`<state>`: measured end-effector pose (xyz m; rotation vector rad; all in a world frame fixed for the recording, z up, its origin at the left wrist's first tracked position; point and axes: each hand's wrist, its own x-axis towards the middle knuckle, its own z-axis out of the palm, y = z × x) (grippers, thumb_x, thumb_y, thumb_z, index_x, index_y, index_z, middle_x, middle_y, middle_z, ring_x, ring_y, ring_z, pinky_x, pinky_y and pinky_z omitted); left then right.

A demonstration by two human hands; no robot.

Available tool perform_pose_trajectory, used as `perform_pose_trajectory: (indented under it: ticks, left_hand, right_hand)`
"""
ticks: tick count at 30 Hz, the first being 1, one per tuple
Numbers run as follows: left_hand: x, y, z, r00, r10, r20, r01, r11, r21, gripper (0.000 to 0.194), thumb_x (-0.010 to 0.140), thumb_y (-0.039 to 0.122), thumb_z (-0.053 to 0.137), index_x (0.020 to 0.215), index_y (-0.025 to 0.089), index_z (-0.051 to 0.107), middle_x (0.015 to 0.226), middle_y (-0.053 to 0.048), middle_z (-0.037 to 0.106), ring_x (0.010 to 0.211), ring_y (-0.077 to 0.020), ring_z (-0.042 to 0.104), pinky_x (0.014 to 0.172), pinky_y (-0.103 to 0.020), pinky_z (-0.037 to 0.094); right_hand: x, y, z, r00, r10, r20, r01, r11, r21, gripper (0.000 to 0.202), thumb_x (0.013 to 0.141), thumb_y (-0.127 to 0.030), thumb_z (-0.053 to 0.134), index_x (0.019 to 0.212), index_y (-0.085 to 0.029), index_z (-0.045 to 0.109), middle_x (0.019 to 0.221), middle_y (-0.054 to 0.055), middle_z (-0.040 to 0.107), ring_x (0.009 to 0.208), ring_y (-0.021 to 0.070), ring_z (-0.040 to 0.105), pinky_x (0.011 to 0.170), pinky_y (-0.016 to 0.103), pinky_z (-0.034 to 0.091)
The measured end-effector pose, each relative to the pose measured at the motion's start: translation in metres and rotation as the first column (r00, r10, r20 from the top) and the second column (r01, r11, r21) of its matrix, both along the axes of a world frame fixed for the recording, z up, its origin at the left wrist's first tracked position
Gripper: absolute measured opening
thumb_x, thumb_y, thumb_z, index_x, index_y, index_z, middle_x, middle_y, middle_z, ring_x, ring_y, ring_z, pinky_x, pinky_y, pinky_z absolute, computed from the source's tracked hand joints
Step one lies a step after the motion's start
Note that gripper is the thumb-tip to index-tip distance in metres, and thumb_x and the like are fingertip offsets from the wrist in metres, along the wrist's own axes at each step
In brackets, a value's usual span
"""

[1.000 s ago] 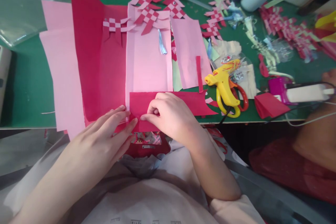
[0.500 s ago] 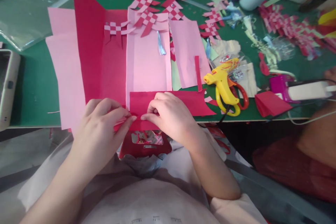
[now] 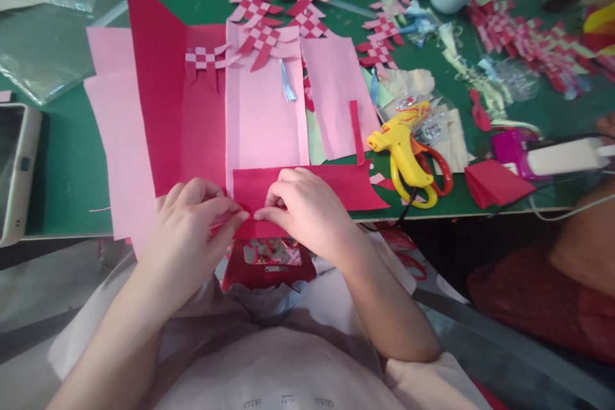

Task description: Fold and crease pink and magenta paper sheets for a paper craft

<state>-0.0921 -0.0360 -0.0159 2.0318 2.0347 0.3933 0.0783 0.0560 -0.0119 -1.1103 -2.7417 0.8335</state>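
The red sheet (image 3: 346,182) lies at the middle of the worktop (image 3: 62,166), along its front edge, with its lower margin reaching just past that edge; the left hand (image 3: 187,227) has thumb and forefinger brought together at the sheet's left part, apparently nipping the paper; the right hand (image 3: 307,211) rests on the sheet with fingers curled under and thumb tip down on it, close beside the left fingertips, though I cannot tell whether it grips the paper or only presses it.

For good work here, the right hand's weight should hold the sheet flat while the left fingertips do the fine handling; close fingertips seem right, since thin paper probably buckles when held from far apart; the margin beyond the front edge has nothing firm beneath it, so pressure would serve better a little farther in, over the worktop; light, even pressure should spare the paper stray creases.

The pink sheet (image 3: 269,122) lies directly behind, and the standing red folder (image 3: 156,90) rises at the left, so the wrists should keep low and clear of both; the yellow glue gun (image 3: 401,147), toward the front right corner, calls for the same care with the right elbow.
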Motion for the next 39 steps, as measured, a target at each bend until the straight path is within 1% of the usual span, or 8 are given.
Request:
perform_pose_trajectory:
  ticks: [12,16,18,21,24,26,32,39]
  left_hand:
    - [0.006,-0.002,-0.002,0.986,0.071,-0.151,-0.071,0.997,0.008,0.028,0.089,0.041,0.051,0.081,0.021,0.068,0.088,-0.009,0.056,0.083,-0.027,0.051,0.077,-0.047,0.044]
    - [0.005,-0.003,0.0,0.981,0.069,-0.184,-0.066,0.997,0.027,0.025,0.089,0.042,0.05,0.086,0.022,0.064,0.09,-0.009,0.056,0.084,-0.0273,0.052,0.075,-0.047,0.045]
    - [0.007,-0.009,0.004,0.971,0.071,-0.228,-0.055,0.996,0.075,0.02,0.089,0.037,0.05,0.093,0.021,0.063,0.094,-0.01,0.056,0.087,-0.0284,0.053,0.075,-0.046,0.046]
    - [0.018,-0.024,0.012,0.957,0.045,-0.285,0.012,0.981,0.195,0.022,0.087,0.024,0.054,0.105,0.017,0.062,0.103,-0.013,0.06,0.093,-0.0302,0.055,0.078,-0.046,0.048]
    - [0.032,-0.042,0.015,0.95,-0.152,-0.274,0.216,0.951,0.22,0.034,0.084,0.013,0.055,0.118,0.015,0.059,0.113,-0.012,0.066,0.097,-0.0286,0.06,0.088,-0.046,0.049]
    - [0.04,-0.05,0.013,0.938,-0.233,-0.256,0.296,0.923,0.246,0.043,0.082,0.007,0.053,0.125,0.011,0.055,0.122,-0.014,0.065,0.106,-0.0272,0.062,0.094,-0.042,0.048]
    - [0.046,-0.052,0.003,0.922,-0.211,-0.323,0.291,0.931,0.221,0.05,0.082,0.008,0.054,0.13,-0.003,0.047,0.126,-0.025,0.06,0.114,-0.031,0.061,0.096,-0.044,0.05]
    - [0.045,-0.052,0.004,0.909,-0.214,-0.359,0.297,0.934,0.197,0.041,0.086,0.01,0.051,0.124,-0.006,0.051,0.121,-0.027,0.062,0.11,-0.0319,0.063,0.094,-0.044,0.052]
  right_hand:
    - [0.001,0.0,-0.001,1.0,-0.023,-0.009,0.023,1.0,-0.006,0.028,0.084,-0.037,0.066,0.067,-0.015,0.063,0.073,0.002,0.056,0.076,0.0155,0.052,0.069,0.028,0.038]
    - [-0.002,0.0,0.0,0.999,-0.035,0.017,0.035,0.999,-0.006,0.026,0.081,-0.036,0.069,0.067,-0.016,0.063,0.073,0.003,0.056,0.076,0.0157,0.052,0.068,0.028,0.038]
    - [-0.002,0.0,0.001,0.999,-0.037,0.019,0.037,0.999,-0.009,0.025,0.081,-0.036,0.069,0.067,-0.016,0.064,0.073,0.003,0.057,0.076,0.0156,0.053,0.068,0.028,0.038]
    - [-0.003,0.001,0.001,0.999,-0.045,0.018,0.046,0.999,-0.025,0.026,0.081,-0.036,0.069,0.065,-0.016,0.064,0.072,0.002,0.056,0.075,0.0154,0.053,0.069,0.028,0.038]
    - [-0.004,0.001,0.002,0.998,-0.053,0.016,0.053,0.998,-0.036,0.024,0.081,-0.034,0.07,0.064,-0.017,0.064,0.071,0.002,0.057,0.074,0.0149,0.053,0.07,0.028,0.039]
    - [-0.005,0.002,0.003,0.998,-0.057,0.018,0.058,0.998,-0.041,0.022,0.08,-0.033,0.07,0.065,-0.017,0.065,0.072,0.002,0.058,0.074,0.0146,0.053,0.07,0.028,0.039]
    - [-0.007,0.003,0.003,0.996,-0.066,0.055,0.068,0.997,-0.029,0.025,0.08,-0.035,0.071,0.063,-0.016,0.064,0.071,0.002,0.058,0.073,0.0152,0.053,0.069,0.028,0.039]
    - [-0.006,0.003,-0.001,0.998,-0.053,0.036,0.054,0.998,-0.027,0.028,0.08,-0.036,0.071,0.061,-0.017,0.062,0.067,0.001,0.056,0.07,0.0142,0.051,0.068,0.028,0.038]
